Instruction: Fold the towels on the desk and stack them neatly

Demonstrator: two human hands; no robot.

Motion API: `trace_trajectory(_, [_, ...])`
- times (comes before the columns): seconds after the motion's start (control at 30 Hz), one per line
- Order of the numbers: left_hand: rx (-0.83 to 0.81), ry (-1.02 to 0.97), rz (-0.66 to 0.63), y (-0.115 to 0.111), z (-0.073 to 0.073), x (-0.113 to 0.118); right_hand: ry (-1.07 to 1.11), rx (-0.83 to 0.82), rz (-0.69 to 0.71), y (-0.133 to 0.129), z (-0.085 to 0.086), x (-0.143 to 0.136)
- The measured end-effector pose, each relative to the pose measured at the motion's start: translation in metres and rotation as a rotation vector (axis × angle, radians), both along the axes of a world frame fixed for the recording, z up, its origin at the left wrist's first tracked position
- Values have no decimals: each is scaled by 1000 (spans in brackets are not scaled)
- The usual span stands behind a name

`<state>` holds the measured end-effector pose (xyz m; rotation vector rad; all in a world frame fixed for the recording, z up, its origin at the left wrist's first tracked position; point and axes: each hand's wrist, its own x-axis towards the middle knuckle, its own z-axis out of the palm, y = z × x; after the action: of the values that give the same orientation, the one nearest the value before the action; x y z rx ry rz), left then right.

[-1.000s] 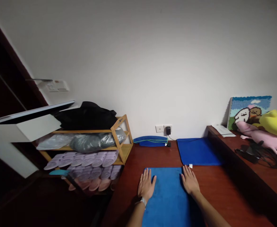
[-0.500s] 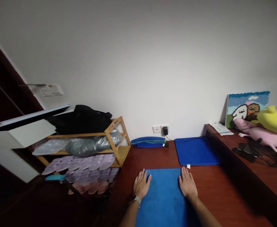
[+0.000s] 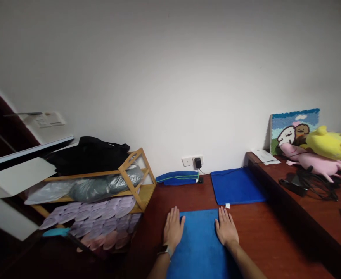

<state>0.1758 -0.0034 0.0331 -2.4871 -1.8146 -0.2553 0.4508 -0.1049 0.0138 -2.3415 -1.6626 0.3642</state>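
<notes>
A light blue cloth lies flat on the reddish-brown wooden table, its near end cut off by the frame. Along its left edge rests my left hand, palm down with fingers stretched out and a watch on the wrist. My right hand lies the same way on the right edge, fingertips by the far corner. Neither hand grips anything. Just beyond my right hand is a darker blue cloth with a white tag. A folded blue cloth with green edging sits against the wall.
A wooden rack at left holds slippers, plastic-wrapped items and a black bag. A black plug sits in the wall socket. On the raised surface at right are plush toys, cables and a tufted dog picture.
The view has shifted slightly to the right, so the scene sits further left and a calculator-like device appears at right. Both hands stay flat on the light blue cloth's edges.
</notes>
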Motion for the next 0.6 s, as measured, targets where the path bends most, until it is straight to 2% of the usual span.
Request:
trace_trajectory(0.1, [-6,-63,-253,-18,7,53,-2,5,-4,0,0,0])
trace_trajectory(0.17, [-54,-99,-401,-35,4,96,-13,-3,8,-1,-2,1])
trace_trajectory(0.23, [-82,-140,-455,-50,-4,133,-38,-16,48,-1,-6,2])
trace_trajectory(0.3, [-100,-158,-457,-57,-14,153,-69,-19,77,-1,-9,3])
trace_trajectory(0.33, [-108,-160,-448,-57,-18,155,-80,-18,79,-1,-10,3])
trace_trajectory(0.4, [-120,-146,-405,-52,-23,143,-87,-16,57,-1,-10,3])
trace_trajectory(0.47, [-125,-113,-328,-40,-23,117,-79,-18,33,0,-9,2])
trace_trajectory(0.6, [-127,-55,-135,-11,-16,49,-61,-12,16,-1,-6,1])
